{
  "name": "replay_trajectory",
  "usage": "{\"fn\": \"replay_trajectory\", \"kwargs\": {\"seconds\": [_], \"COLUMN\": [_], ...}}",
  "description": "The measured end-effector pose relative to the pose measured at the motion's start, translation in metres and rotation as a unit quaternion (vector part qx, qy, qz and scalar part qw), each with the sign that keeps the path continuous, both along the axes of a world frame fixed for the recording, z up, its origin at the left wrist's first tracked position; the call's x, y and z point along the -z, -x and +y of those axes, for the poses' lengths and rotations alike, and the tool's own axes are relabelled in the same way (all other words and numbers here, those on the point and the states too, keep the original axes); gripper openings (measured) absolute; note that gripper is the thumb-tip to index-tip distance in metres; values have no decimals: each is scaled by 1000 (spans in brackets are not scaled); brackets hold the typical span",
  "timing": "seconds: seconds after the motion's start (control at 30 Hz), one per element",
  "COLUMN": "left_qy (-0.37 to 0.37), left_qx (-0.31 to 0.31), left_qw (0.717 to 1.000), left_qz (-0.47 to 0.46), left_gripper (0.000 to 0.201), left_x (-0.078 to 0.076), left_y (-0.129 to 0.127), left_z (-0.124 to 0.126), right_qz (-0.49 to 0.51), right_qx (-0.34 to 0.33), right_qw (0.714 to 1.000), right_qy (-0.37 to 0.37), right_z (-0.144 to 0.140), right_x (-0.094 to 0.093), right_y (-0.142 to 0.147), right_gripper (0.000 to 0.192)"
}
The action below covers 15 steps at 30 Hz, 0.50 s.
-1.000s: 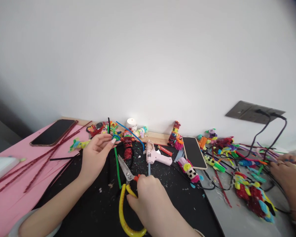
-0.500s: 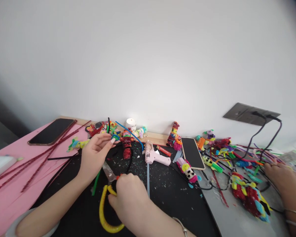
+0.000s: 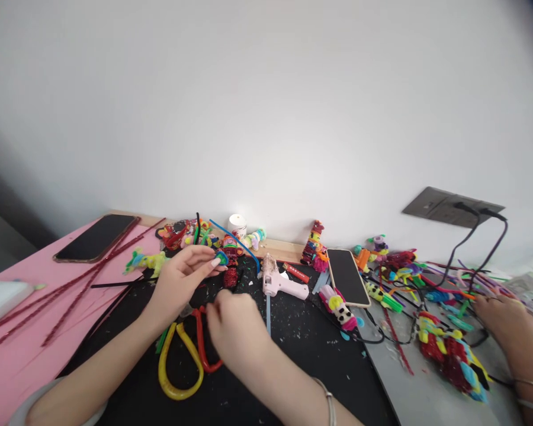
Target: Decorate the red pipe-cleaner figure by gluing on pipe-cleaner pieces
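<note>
The left hand point(image 3: 177, 284) pinches a small blue piece point(image 3: 222, 257) between thumb and fingertips, raised just above the black mat point(image 3: 293, 355). The right hand point(image 3: 233, 328) rests curled, knuckles up, on the scissors point(image 3: 182, 361); whether its fingers are closed around the yellow and red handles cannot be told, since the blades and fingertips are hidden.

Hazards, as judged from this position:
- The pinch covers only the near edge of the blue piece. A slight loosening would likely drop it among the scraps directly below.
- The scissor blades lie hidden under both hands, close beneath the pinch. A blind closing stroke risks nicking a left fingertip.
- The pink glue gun point(image 3: 284, 284) sits just to the right of the pinch, its glue stick point(image 3: 267, 313) trailing beside the right hand. A sideways sweep would likely knock it.

Clearance:
- Behind the pinch, figures point(image 3: 231, 245) crowd the wall edge.
- Left of the pinch, pipe cleaners point(image 3: 62, 296) cross the pink sheet.
- Far right, another person's hand point(image 3: 506, 319) works apart.
- Open mat lies only toward the wearer.
</note>
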<state>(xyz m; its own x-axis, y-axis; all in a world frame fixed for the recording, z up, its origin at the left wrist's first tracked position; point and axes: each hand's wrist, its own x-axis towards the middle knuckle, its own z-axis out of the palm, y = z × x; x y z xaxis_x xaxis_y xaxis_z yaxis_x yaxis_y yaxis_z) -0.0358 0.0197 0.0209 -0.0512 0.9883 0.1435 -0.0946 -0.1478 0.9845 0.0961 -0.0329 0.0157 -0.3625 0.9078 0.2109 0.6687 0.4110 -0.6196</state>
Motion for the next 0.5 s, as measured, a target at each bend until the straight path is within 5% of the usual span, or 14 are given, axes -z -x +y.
{"fn": "replay_trajectory", "kwargs": {"seconds": [0.1, 0.27, 0.5], "left_qy": [39, 112, 94], "left_qx": [58, 186, 254], "left_qw": [998, 976, 962], "left_qz": [-12, -9, 41], "left_gripper": [33, 27, 18], "left_x": [-1, 5, 14], "left_y": [-6, -19, -23], "left_z": [-6, -18, -20], "right_qz": [35, 56, 94], "right_qx": [78, 29, 21], "right_qw": [996, 998, 995], "right_qy": [-2, -7, -2], "right_z": [2, 0, -3], "right_x": [-11, -4, 17], "right_y": [-33, -64, -68], "right_gripper": [17, 14, 18]}}
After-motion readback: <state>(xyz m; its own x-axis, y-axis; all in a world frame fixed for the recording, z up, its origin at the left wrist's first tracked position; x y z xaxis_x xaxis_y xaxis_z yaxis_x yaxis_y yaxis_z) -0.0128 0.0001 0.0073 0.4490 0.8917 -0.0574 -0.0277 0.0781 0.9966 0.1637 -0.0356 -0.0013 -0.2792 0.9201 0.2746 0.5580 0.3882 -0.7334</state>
